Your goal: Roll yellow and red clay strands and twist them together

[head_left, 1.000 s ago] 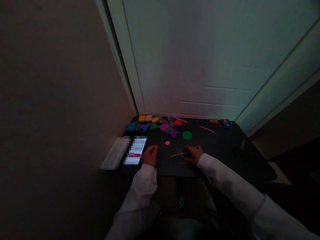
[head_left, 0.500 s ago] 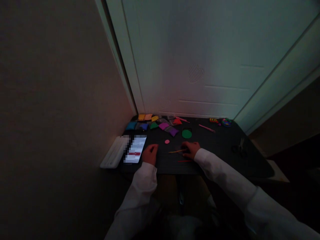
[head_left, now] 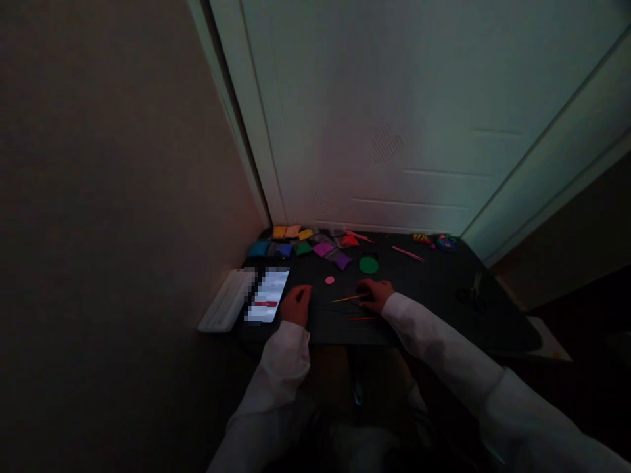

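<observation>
My left hand (head_left: 296, 305) rests on the dark table beside a lit phone (head_left: 269, 295), its fingers curled in with nothing visible in them. To the right, my right hand (head_left: 376, 295) lies low on the table with bent fingers around something dim, perhaps clear, that I cannot make out. A thin yellow-orange strand (head_left: 345, 299) runs left from under its fingers. Just below that hand a thin red strand (head_left: 361, 319) lies on the table. A small pink disc (head_left: 330, 280) sits between the hands, and a larger green disc (head_left: 368, 265) is farther back.
Several coloured packets (head_left: 323, 249) lie along the table's back left. A pink tool (head_left: 408, 254) and small colourful pieces (head_left: 446, 242) are at the back right, with scissors (head_left: 474, 293) nearer the right edge. A white case (head_left: 224, 305) stands left of the phone. A pale panel (head_left: 345, 131) rises behind.
My right hand has shifted very slightly left. A little more of the red strand's left end shows. My left hand stays where it was.
</observation>
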A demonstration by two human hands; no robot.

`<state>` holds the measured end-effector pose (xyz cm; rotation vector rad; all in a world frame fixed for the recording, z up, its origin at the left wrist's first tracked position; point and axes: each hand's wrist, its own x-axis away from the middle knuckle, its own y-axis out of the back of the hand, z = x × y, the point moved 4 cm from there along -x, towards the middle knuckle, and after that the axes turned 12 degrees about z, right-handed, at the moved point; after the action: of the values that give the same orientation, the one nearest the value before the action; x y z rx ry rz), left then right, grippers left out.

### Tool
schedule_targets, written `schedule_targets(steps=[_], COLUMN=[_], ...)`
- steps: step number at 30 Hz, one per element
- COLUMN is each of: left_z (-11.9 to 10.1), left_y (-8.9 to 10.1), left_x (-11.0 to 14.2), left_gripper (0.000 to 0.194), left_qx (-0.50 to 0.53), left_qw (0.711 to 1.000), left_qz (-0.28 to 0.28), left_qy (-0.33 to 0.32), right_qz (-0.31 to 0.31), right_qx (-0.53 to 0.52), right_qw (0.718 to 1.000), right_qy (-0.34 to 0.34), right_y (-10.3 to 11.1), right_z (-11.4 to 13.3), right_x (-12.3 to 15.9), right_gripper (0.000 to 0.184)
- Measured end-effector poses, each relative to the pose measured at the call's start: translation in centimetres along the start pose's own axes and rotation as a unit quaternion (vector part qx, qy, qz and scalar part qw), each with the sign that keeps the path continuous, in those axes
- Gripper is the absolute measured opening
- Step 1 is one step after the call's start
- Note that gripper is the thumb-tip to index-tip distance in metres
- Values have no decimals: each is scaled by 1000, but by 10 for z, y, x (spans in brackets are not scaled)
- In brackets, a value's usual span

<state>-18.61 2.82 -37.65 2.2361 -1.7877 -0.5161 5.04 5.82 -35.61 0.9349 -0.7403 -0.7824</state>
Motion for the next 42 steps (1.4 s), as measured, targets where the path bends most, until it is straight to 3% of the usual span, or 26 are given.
schedule_targets(steps=[5, 9, 13, 36, 42], left_z=[-3, -5, -5, -5, -5], left_y=[2, 3, 3, 2, 2], left_x=[1, 1, 1, 1, 1], left_gripper=[26, 26, 26, 26, 25], left_qx=[-5, -9, -12, -21, -12], left_qw=[1000, 1000, 1000, 1000, 1000], left_qz=[2, -2, -2, 6, 4], left_qy=[2, 1, -3, -6, -2], right_qz=[-34, -12, 9, 20, 39], right_qx=[-12, 9, 23, 10, 17], right_qw=[999, 997, 997, 999, 997], right_qy=[36, 78, 73, 35, 57], right_y=[8, 0, -12, -12, -16], right_z=[9, 28, 40, 43, 46], right_x=[-2, -9, -16, -16, -12], right_gripper=[52, 55, 55, 53, 55])
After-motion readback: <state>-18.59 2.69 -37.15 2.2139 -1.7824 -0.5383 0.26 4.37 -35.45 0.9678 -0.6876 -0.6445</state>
